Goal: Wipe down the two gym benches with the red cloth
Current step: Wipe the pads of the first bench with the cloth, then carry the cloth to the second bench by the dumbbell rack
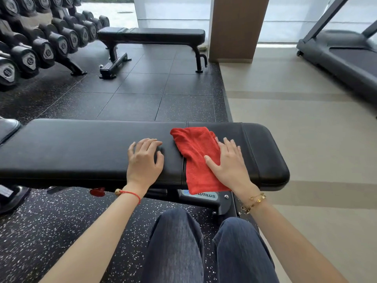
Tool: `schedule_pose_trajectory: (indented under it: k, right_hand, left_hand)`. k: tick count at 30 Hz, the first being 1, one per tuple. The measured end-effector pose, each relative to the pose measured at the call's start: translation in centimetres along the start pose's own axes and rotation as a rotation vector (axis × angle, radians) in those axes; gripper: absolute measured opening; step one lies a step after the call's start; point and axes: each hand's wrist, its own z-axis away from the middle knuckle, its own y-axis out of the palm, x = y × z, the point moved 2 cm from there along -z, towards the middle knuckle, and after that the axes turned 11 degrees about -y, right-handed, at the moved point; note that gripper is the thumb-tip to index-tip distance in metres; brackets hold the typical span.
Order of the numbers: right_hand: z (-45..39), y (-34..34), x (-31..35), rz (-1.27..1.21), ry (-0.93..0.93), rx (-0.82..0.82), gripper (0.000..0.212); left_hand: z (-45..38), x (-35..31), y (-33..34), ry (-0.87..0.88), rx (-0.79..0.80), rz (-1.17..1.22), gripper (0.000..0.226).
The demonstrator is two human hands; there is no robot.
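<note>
The red cloth (199,158) is pressed flat onto the near bench (81,152) by the right hand (228,162); the left hand (144,160) is rested beside it.

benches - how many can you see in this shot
2. The near bench runs across the front, with the left hand resting on its pad and the right hand pressing the red cloth on it. The far bench stands beside the dumbbell rack.

Both forearms are bare, with no sleeves in view. The left wrist wears a thin red string bracelet (131,193) with a small pale bead at its nine o'clock end, and the right wrist carries two gold chain bracelets (255,201), one with small rectangular links. The legs are in dark blue denim trousers (208,250) with a faint vertical weave.
</note>
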Motion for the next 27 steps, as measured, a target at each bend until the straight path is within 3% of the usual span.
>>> schedule_pose_trajectory:
  k: [7,14,20,27]
  right_hand:
    - [-0.2,0.4,0.7,-0.069,0.013,-0.021,0.066]
    - [-0.9,-0.4,2.4,-0.164,-0.080,-0.202,0.025]
    - [-1.2,-0.4,2.9,-0.296,-0.139,-0.257,0.025]
    - [-2.2,-1.4,2.4,-0.579,0.006,-0.193,0.026]
  left_hand:
    - [0.0,0.0,-0.1,-0.018,0.001,0.002,0.031]
    - [0.0,0.0,-0.1,-0.027,0.001,0.002,0.030]
    - [-0.2,0.4,0.1,-0.036,-0.032,0.024,0.029]
    - [0.0,0.1,-0.1,-0.034,-0.032,-0.029,0.028]
